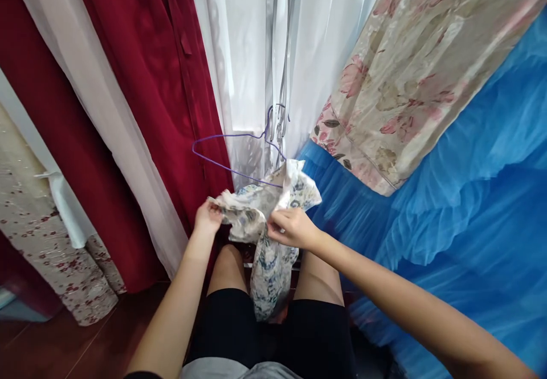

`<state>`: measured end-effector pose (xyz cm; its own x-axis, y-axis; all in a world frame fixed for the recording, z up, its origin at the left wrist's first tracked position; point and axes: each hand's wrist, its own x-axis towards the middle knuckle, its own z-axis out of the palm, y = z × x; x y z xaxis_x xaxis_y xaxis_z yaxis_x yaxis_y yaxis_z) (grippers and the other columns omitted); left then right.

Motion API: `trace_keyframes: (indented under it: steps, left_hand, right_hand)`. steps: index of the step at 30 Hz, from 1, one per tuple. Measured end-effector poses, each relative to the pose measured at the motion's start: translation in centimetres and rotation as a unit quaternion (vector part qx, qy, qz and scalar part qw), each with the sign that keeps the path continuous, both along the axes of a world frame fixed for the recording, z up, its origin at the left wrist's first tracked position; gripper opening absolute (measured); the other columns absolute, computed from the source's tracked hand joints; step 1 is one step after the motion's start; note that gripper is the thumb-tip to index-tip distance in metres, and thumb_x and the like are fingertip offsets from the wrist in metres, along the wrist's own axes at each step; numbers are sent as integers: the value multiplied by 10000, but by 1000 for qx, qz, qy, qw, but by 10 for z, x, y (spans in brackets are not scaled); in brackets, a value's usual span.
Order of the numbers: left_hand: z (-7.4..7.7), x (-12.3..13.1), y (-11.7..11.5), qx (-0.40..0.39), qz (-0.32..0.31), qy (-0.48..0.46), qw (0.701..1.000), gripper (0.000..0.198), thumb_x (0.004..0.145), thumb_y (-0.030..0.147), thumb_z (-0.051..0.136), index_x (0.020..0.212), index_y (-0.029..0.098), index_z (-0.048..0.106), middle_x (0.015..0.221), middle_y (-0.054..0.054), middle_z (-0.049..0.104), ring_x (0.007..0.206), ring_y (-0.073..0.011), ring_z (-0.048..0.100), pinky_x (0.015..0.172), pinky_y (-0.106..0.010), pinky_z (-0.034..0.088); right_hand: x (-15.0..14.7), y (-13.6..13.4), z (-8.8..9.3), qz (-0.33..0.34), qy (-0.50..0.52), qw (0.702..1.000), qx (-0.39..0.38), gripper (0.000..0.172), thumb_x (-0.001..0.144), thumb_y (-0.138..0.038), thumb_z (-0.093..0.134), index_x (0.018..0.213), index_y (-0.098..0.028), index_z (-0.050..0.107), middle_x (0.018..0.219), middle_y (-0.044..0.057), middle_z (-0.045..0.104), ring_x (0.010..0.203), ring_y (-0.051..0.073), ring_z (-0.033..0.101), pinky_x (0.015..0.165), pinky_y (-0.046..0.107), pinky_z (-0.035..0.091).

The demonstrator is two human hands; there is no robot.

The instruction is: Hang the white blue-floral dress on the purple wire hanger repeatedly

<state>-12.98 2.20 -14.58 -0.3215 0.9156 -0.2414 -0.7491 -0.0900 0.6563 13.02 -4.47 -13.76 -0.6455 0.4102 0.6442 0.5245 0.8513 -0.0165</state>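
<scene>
A white garment with a blue and green floral print [273, 270] hangs between my knees, partly on a purple wire hanger [231, 135]. The hanger's right arm goes into the garment, while its left arm is bare. My left hand [208, 215] pinches the garment's left edge and pulls it out to the side. Closed on the fabric near the middle, my right hand [290, 228] sits just below the hanger's lower bar. The hanger's hook is up by some grey straps [280, 43]; whether it hangs from them I cannot tell.
Red curtains [141, 82] and a pale curtain hang at the left, with white cloth [243, 43] behind the hanger. On the right are a floral-printed cloth [397, 100] and a blue tulle skirt [461, 214]. Brown floor tiles [94, 339] show at lower left.
</scene>
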Motion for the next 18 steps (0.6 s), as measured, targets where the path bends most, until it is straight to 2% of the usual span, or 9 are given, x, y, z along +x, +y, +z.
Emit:
trace_keyframes:
  steps: [2, 5, 6, 8, 10, 12, 15, 16, 18]
  left_hand:
    - [-13, 17, -15, -2, -51, 8, 999, 172, 876, 159, 633, 720, 164, 562, 639, -10, 580, 599, -152, 587, 627, -265, 507]
    - [-7, 44, -43, 91, -152, 95, 980, 106, 878, 225, 670, 811, 146, 649, 754, -34, 645, 701, -154, 623, 691, -263, 516]
    - [0, 53, -54, 143, -189, 160, 958, 123, 878, 257, 686, 831, 145, 669, 778, -32, 652, 726, -148, 624, 709, -252, 509]
    - [18, 73, -75, 236, -243, 317, 886, 180, 888, 323, 697, 851, 147, 694, 788, -28, 657, 749, -148, 621, 716, -241, 494]
    - [34, 91, -92, 284, -254, 445, 810, 212, 919, 357, 662, 879, 155, 710, 798, -35, 671, 764, -165, 627, 721, -259, 488]
    - [44, 103, -102, 309, -226, 525, 760, 227, 953, 365, 612, 908, 169, 717, 844, -46, 678, 812, -183, 631, 773, -285, 489]
    - [49, 109, -102, 326, -182, 560, 740, 226, 954, 393, 611, 992, 190, 703, 1007, -67, 655, 964, -206, 616, 898, -313, 471]
    - [47, 107, -101, 329, -204, 550, 740, 253, 950, 413, 613, 1072, 202, 680, 1073, -73, 643, 1026, -216, 607, 931, -322, 467]
    - [40, 103, -98, 321, -319, 515, 728, 359, 955, 463, 590, 1218, 219, 614, 1149, -80, 635, 1106, -233, 596, 957, -337, 472]
  right_hand:
    - [12, -5, -11, -3, -48, 997, -66, 79, 836, -159, 567, 779, -206, 541, 649, 4, 600, 579, 149, 540, 559, 259, 344]
    - [30, -13, -22, 2, -51, 978, -200, 85, 810, -140, 609, 848, -202, 565, 742, 9, 626, 648, 157, 566, 622, 261, 413]
    - [32, -15, -23, 9, -22, 970, -242, 129, 810, -168, 649, 913, -198, 577, 811, 22, 642, 702, 169, 584, 661, 273, 446]
    - [32, -18, -21, 35, 59, 949, -309, 369, 787, -285, 763, 1094, -187, 583, 990, 64, 660, 847, 209, 611, 764, 323, 498]
    - [26, -21, -16, 68, 144, 920, -359, 551, 775, -402, 810, 1221, -180, 575, 1125, 91, 652, 977, 244, 611, 867, 374, 505]
    - [19, -25, -7, 88, 221, 881, -408, 424, 856, -474, 732, 1131, -165, 642, 1058, 72, 671, 960, 235, 618, 882, 378, 499]
    - [16, -34, 7, 106, 303, 806, -497, 416, 926, -556, 618, 855, -151, 684, 803, 24, 661, 756, 178, 610, 776, 332, 507]
    - [18, -39, 13, 114, 318, 783, -523, 439, 919, -576, 620, 833, -151, 688, 766, 17, 660, 722, 168, 607, 757, 321, 510]
    - [29, -48, 26, 125, 335, 747, -561, 452, 900, -595, 640, 867, -151, 712, 755, 18, 687, 704, 160, 624, 747, 307, 519]
